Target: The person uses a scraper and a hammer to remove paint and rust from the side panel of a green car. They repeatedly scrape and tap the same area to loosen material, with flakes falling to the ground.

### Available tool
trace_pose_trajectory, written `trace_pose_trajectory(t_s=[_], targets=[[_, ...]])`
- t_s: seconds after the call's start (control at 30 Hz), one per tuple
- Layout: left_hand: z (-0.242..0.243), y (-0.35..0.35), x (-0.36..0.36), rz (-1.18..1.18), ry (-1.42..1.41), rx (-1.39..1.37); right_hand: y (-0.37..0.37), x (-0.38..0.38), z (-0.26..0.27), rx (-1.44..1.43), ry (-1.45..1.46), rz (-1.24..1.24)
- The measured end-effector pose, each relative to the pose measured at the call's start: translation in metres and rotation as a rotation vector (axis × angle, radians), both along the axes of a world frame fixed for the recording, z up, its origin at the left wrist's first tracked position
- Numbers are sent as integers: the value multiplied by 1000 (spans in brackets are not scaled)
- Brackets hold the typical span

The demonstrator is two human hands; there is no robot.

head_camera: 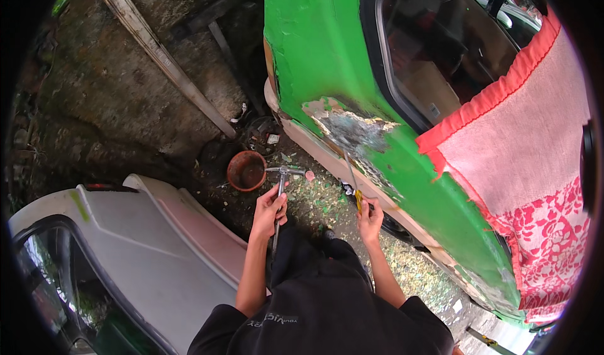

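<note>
My left hand (272,211) is closed around the handle of a metal hammer (283,172), whose head points away from me, near a round terracotta-coloured pot. In my right hand (370,218) is a screwdriver (358,198) with a yellow handle. Its long shaft reaches up to the lower edge of a damaged patch (356,131) on the green car body (325,57). Paint and filler are broken away there, and grey, rough material shows. Whether the tip touches the panel I cannot tell.
The pot (247,171) stands on ground strewn with green and pale chips (321,199). A pale car (155,241) is at the left. Over the green car hangs a pink and red patterned cloth (514,119). A long metal beam (165,62) lies at the upper left.
</note>
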State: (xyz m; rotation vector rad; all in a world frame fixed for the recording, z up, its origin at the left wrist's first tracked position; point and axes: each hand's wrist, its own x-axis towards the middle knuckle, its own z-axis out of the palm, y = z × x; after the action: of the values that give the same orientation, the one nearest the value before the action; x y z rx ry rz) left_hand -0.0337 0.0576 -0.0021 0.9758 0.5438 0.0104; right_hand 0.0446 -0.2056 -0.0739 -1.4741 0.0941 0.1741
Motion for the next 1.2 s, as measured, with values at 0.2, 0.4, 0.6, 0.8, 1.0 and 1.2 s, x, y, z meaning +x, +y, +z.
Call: trace_pose_trajectory(t_s=[0.2, 0.4, 0.6, 0.8, 1.0, 1.2], targets=[[3, 4, -2, 6, -9, 34, 44, 19, -14, 9, -69, 29], [-2, 0, -5, 29, 10, 15, 7, 5, -3, -58, -48, 17], [-11, -2, -6, -6, -3, 1, 22, 13, -30, -24, -169, -15], [-7, -9, -3, -18, 3, -11, -6, 4, -19, -172, -143, -23], [-7, -6, 6, -23, -28, 21, 25, 27, -23, -87, -146, 19], [-12, -8, -5, 18, 0, 22, 2, 18, -24, -140, -107, -16]])
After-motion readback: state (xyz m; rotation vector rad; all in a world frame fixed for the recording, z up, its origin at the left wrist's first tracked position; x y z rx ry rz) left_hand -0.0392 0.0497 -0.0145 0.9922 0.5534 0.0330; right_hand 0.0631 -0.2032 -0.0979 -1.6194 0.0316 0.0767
